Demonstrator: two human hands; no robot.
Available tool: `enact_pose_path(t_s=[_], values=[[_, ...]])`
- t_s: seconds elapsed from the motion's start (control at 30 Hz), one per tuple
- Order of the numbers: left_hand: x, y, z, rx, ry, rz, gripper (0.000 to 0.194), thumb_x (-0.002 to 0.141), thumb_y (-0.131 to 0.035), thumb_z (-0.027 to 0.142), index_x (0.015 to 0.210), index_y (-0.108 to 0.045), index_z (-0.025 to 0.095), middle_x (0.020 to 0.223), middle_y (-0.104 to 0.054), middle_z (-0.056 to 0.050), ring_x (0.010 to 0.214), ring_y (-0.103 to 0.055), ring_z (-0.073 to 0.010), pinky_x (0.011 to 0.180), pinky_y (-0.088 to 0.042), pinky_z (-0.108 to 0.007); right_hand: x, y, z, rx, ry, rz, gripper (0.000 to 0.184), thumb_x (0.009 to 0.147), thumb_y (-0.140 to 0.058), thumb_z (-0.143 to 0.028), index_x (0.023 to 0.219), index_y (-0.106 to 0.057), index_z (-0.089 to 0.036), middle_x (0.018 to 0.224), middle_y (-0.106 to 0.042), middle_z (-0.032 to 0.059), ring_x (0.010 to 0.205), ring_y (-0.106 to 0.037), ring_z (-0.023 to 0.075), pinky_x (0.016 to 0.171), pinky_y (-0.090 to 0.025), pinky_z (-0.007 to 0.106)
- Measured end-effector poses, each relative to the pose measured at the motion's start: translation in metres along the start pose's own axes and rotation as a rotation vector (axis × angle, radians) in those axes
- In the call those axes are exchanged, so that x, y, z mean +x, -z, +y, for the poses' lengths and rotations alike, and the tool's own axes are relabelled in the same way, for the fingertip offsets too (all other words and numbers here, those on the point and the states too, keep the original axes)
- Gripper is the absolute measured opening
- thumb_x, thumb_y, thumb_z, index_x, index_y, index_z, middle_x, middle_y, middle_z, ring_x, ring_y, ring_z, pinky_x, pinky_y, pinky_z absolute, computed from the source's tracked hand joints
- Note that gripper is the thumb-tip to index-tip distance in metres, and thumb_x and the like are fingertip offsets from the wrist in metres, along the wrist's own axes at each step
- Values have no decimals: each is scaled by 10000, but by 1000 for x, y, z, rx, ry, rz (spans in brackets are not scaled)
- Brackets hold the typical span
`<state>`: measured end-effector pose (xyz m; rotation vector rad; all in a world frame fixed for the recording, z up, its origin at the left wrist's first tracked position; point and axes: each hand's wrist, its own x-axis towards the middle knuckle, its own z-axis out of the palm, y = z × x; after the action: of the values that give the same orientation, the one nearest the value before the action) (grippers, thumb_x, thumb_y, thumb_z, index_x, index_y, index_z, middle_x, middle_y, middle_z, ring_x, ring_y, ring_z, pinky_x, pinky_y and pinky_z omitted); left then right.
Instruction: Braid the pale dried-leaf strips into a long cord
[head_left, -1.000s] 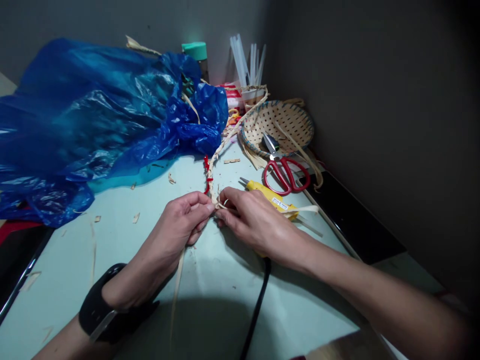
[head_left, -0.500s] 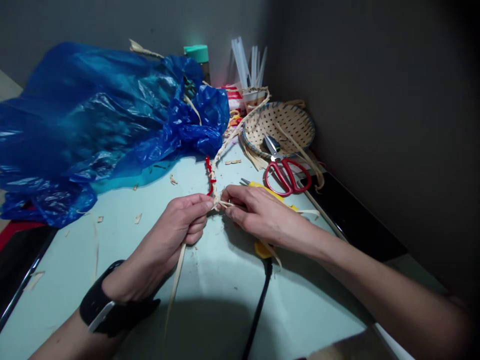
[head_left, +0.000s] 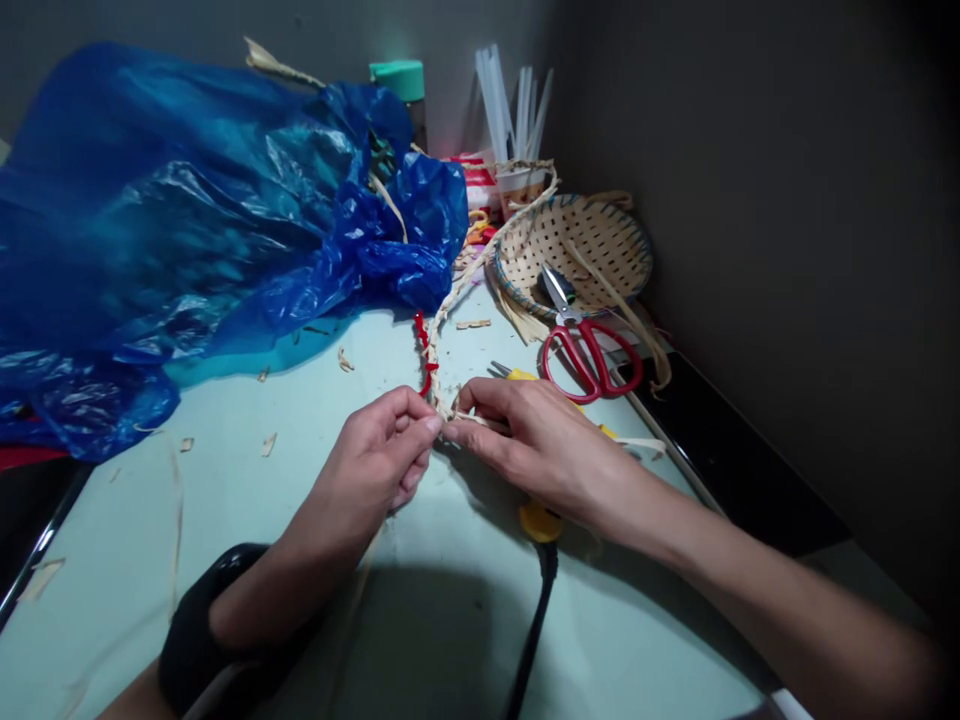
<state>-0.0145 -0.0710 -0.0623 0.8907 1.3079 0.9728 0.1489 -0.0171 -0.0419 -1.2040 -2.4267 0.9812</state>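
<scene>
A pale braided straw cord (head_left: 452,298) runs from the back of the table down to my two hands. My left hand (head_left: 382,450) pinches the near end of the braid between thumb and fingertips. Close against it on the right, my right hand (head_left: 551,445) is closed on loose pale strands at the same end. Fingers partly hide the join. A red twisted strip (head_left: 425,345) lies along the braid just beyond the left fingertips. Beneath the right hand is a yellow tool (head_left: 540,522) with a black cable, mostly covered.
A large blue plastic bag (head_left: 225,220) fills the left. At back right are a woven basket (head_left: 607,225), red-handled scissors (head_left: 592,350) and a cup (head_left: 519,188) holding translucent sticks. A teal-lidded container (head_left: 399,80) stands behind. Straw scraps (head_left: 268,445) dot the pale table.
The view has shifted slightly. Both hands stay together at the braid's end. The left wrist has turned, and its thumb and fingertips now pinch closer to the right fingers.
</scene>
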Motion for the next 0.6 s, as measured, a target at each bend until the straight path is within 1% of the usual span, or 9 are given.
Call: enact_pose_path(t_s=[0.07, 0.13, 0.2, 0.27, 0.33, 0.5, 0.6], values=[[1, 1, 0, -22, 23, -21, 197, 831, -610, 325, 731, -497, 199, 512, -421, 71, 406, -288, -51, 363, -185, -168, 1, -2, 0, -19, -13, 30, 297, 891, -498, -395, 681, -475, -187, 545, -414, -46, 532, -312, 100, 521, -166, 270], [2, 1, 1, -45, 50, -21, 209, 826, -610, 330, 723, -494, 190, 533, -434, 66, 398, -249, -36, 362, -146, -165, 1, -2, -1, -23, -20, 37, 273, 878, -517, -357, 667, -479, -187, 536, -390, -49, 520, -284, 98, 517, -160, 273], [2, 0, 2, -55, 64, -5, 214, 825, -607, 337, 726, -497, 183, 546, -425, 67, 400, -215, -27, 373, -118, -167, 1, -2, -2, -5, -28, 26, 228, 871, -528, -333, 696, -523, -188, 551, -431, -44, 524, -310, 100, 523, -178, 268], [2, -1, 3, -47, 80, 15, 211, 828, -602, 343, 733, -503, 182, 544, -402, 70, 409, -207, -30, 383, -117, -168, 1, -1, -1, 15, -34, 11, 194, 877, -521, -322, 740, -562, -191, 586, -495, -33, 539, -360, 104, 533, -199, 263], [1, -2, 4, -38, 106, 33, 215, 827, -599, 353, 733, -505, 185, 532, -370, 76, 416, -205, -37, 387, -121, -168, 1, 0, -1, 18, -28, 4, 182, 884, -505, -304, 755, -567, -192, 615, -536, -21, 553, -397, 110, 538, -203, 265], [2, -2, 5, -54, 144, 41, 200, 833, -579, 361, 747, -519, 190, 513, -317, 81, 415, -172, -48, 385, -112, -184, 2, 0, -2, -10, -4, 1, 144, 863, -482, -228, 727, -517, -194, 618, -538, -15, 560, -415, 116, 533, -191, 278], [2, -3, 5, -51, 147, 44, 214, 843, -568, 369, 739, -504, 193, 510, -274, 87, 424, -156, -52, 392, -111, -188, 2, 1, -2, -8, -15, -2, 156, 856, -490, -233, 705, -485, -196, 592, -506, -24, 545, -393, 112, 525, -186, 279]])
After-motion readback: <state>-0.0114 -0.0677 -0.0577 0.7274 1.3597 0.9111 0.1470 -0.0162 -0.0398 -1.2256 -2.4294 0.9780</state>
